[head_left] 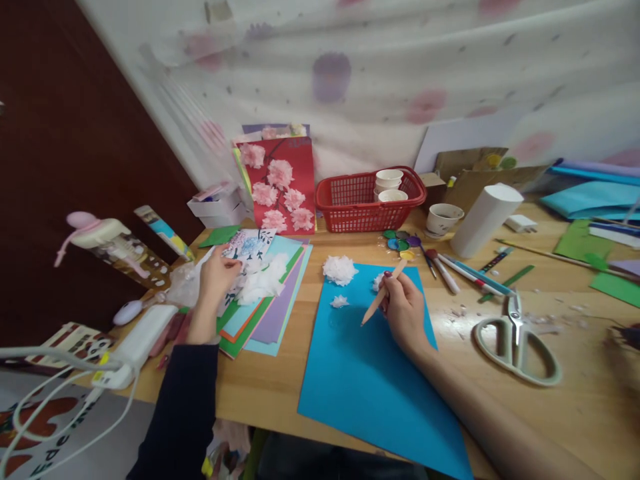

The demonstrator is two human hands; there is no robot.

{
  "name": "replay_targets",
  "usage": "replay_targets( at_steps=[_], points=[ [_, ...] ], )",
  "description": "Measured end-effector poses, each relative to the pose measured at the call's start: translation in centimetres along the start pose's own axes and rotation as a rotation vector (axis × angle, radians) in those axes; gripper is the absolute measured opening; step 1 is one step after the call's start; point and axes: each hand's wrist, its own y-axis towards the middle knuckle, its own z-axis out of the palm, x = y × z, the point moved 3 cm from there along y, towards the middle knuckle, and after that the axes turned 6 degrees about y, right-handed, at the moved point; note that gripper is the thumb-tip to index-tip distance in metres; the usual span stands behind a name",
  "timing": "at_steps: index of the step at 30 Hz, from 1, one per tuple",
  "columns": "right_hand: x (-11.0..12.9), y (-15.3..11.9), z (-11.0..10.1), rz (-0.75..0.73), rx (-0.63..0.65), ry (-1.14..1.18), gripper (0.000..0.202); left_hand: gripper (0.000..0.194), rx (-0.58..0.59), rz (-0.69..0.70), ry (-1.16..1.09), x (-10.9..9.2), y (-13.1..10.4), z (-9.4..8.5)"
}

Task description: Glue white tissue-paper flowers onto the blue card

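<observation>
A blue sheet (370,373) lies on the wooden table, with a large white paper flower (340,270) and a smaller one (340,301) near its top left. Another white flower (377,283) is partly behind my right hand (403,310). That hand is closed round a wooden stick (377,301), its lower tip just above the sheet. My left hand (219,277) has its fingers pinched at the edge of a pile of white paper pieces (263,280), which rests on stacked coloured paper (280,320). What the left fingertips hold, if anything, is too small to tell.
Behind the sheet stand a red basket (350,207) with paper cups, a red flower picture (285,187) and a white roll (485,220). Scissors (517,343), brushes and paint pots lie at the right. A bottle (120,250) and power strip (135,347) are at the left.
</observation>
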Motion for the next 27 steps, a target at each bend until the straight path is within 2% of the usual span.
replay_targets(
  at_steps=[3, 6, 8, 14, 24, 27],
  points=[
    [0.0, 0.0, 0.1, -0.015, 0.003, -0.003, 0.033, 0.046, -0.041, -0.150, -0.468, 0.1, 0.0, -0.5],
    [0.0, 0.0, 0.1, -0.019, -0.003, -0.014, 0.033, 0.040, 0.034, -0.205, -0.896, -1.2, -0.5, -0.2],
    [0.1, 0.0, 0.2, -0.018, -0.008, -0.013, 0.032, 0.038, 0.099, -0.185, -1.041, -2.6, -1.1, 0.2],
    [0.4, -0.1, 0.3, -0.008, -0.006, 0.017, 0.030, 0.043, 0.255, -0.112, -1.167, -5.6, -2.9, 1.7],
    [0.3, -0.3, 0.4, -0.043, 0.017, 0.042, 0.032, 0.055, 0.345, -0.089, -1.118, -6.8, -4.5, 3.1],
    [0.7, -0.6, 0.7, -0.097, 0.047, 0.062, 0.033, 0.063, 0.437, -0.073, -1.130, -8.0, -5.7, 3.7]
  ],
)
